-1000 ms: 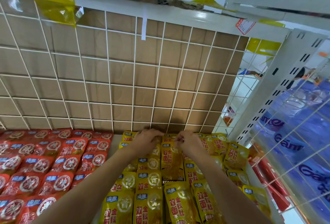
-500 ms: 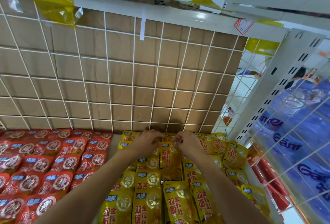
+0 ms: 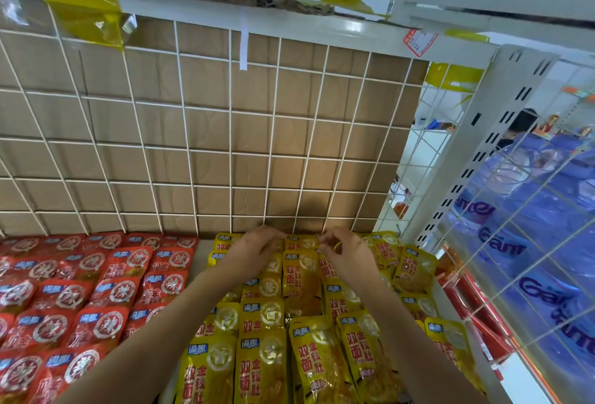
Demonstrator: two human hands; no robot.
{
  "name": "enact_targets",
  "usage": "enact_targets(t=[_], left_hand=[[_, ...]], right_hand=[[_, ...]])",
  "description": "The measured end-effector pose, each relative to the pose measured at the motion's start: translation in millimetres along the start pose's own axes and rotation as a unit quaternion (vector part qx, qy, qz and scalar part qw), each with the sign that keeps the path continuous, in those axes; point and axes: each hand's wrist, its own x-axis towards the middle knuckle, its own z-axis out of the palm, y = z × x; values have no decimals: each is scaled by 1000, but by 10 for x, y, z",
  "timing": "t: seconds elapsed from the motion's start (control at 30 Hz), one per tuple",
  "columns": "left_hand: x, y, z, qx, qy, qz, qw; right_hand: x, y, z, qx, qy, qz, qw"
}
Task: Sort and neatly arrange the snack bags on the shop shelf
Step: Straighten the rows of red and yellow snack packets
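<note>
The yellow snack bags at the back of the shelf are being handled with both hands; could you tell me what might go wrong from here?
1. Both forearms lie over the front yellow bags, so pulling back could drag those rows askew.
2. The left hand and right hand work against the wire grid; a bag pushed hard could buckle there.
3. The red bags lie close by, so a nudged yellow bag could slide into them.

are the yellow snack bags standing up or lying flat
Lying flat. The yellow snack bags lie face-up in overlapping rows on the shelf, printed fronts toward the camera, like the red bags beside them.
</note>
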Motion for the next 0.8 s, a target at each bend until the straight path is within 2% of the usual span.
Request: enact_targets(t=[0.33,0.43,0.53,0.8], left_hand=[[-104,-18,95,95,-61,12,994],[-118,-5,99,94,-53,9,994],[-132,9,99,98,-54,12,994],[-233,173,27,86,-22,19,996]], right_hand=[[-626,94,-248,-11,-120,-31,992],[-729,82,-236,-147,-196,-65,967],[-791,51,-200,-188,-242,-48,951],[-822,30,-159,-92,-199,-44,975]])
